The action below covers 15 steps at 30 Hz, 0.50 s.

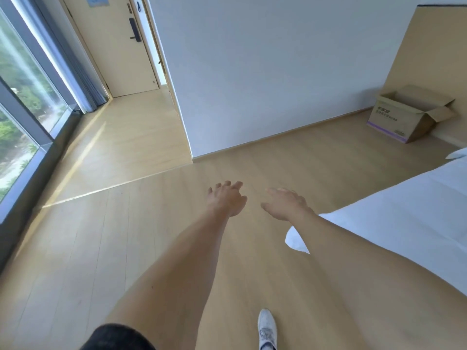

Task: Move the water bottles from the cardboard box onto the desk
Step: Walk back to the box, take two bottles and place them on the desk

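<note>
From my feed, the open brown cardboard box (404, 117) sits on the pale wood-plank floor (101, 248) far right, against the wall, beyond the white-sheeted bed (404, 210) (its inside is hidden). Both hands hang mid-frame, left hand (226, 199) beside right hand (284, 204).

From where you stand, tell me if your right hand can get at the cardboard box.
Probably not yet. The right hand hovers open over bare floor, while the cardboard box sits far off by the wall, beyond the corner of the bed. The floor between looks free, so walking closer should do it.
</note>
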Each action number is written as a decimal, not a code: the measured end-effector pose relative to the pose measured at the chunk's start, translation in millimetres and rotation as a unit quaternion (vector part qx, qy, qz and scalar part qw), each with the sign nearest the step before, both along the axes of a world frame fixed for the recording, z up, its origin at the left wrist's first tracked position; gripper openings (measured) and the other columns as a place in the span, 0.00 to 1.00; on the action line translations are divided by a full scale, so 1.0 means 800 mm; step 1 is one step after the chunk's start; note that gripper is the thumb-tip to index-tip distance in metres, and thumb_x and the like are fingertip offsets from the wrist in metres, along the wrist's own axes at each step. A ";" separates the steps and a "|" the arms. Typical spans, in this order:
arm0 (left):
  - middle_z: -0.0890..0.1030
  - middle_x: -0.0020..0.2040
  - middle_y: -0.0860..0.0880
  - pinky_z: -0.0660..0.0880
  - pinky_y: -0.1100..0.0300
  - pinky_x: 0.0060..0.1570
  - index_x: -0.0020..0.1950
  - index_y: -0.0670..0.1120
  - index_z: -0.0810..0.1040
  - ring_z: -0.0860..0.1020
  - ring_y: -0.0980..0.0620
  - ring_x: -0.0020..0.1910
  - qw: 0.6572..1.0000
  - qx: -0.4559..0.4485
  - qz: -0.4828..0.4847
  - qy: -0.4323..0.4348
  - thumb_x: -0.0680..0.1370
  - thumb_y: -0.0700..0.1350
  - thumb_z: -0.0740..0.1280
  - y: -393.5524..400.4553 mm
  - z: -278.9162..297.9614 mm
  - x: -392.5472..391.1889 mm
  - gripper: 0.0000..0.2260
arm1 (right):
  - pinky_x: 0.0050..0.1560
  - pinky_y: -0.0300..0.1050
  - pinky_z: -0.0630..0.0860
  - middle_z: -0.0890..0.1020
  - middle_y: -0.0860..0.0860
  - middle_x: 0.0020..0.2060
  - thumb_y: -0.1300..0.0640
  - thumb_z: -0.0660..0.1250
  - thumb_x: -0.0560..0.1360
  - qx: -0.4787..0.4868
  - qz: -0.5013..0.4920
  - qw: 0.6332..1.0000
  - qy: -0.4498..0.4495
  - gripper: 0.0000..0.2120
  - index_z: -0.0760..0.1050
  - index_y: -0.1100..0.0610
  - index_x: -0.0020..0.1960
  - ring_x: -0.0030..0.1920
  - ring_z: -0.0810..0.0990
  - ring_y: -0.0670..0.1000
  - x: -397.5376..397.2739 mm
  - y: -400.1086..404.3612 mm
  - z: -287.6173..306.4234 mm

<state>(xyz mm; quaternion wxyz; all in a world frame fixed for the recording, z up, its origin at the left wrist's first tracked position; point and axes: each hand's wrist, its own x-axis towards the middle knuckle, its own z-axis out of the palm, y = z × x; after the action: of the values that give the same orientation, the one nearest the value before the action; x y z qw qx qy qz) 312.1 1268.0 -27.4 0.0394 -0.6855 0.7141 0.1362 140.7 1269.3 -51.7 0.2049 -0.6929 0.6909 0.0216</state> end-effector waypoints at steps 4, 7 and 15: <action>0.66 0.77 0.48 0.59 0.46 0.74 0.80 0.56 0.60 0.64 0.43 0.76 1.000 0.018 0.009 -0.005 0.83 0.56 0.56 -0.118 0.006 -0.007 0.25 | 0.70 0.54 0.65 0.68 0.53 0.74 0.38 0.59 0.78 0.005 -0.004 1.000 -0.019 0.30 0.62 0.46 0.77 0.73 0.66 0.58 -0.010 -0.113 0.007; 0.67 0.76 0.47 0.60 0.46 0.74 0.80 0.56 0.60 0.64 0.43 0.75 1.000 0.006 0.008 0.004 0.83 0.56 0.56 -0.202 0.011 -0.016 0.25 | 0.70 0.55 0.66 0.68 0.53 0.74 0.37 0.59 0.78 0.004 -0.011 1.000 -0.010 0.30 0.61 0.46 0.78 0.73 0.66 0.58 -0.024 -0.191 0.015; 0.68 0.75 0.48 0.60 0.46 0.73 0.80 0.56 0.61 0.65 0.43 0.74 1.000 0.015 -0.008 0.018 0.82 0.55 0.57 -0.383 0.002 -0.048 0.25 | 0.69 0.54 0.67 0.69 0.54 0.74 0.38 0.58 0.78 0.004 -0.036 0.999 0.007 0.29 0.61 0.44 0.77 0.72 0.68 0.58 -0.068 -0.350 0.022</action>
<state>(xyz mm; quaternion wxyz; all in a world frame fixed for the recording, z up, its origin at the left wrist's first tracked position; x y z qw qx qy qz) 273.8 961.4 -25.8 0.0383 -0.6769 0.7176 0.1590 86.0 989.6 -34.2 0.2037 -0.6664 0.7169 0.0222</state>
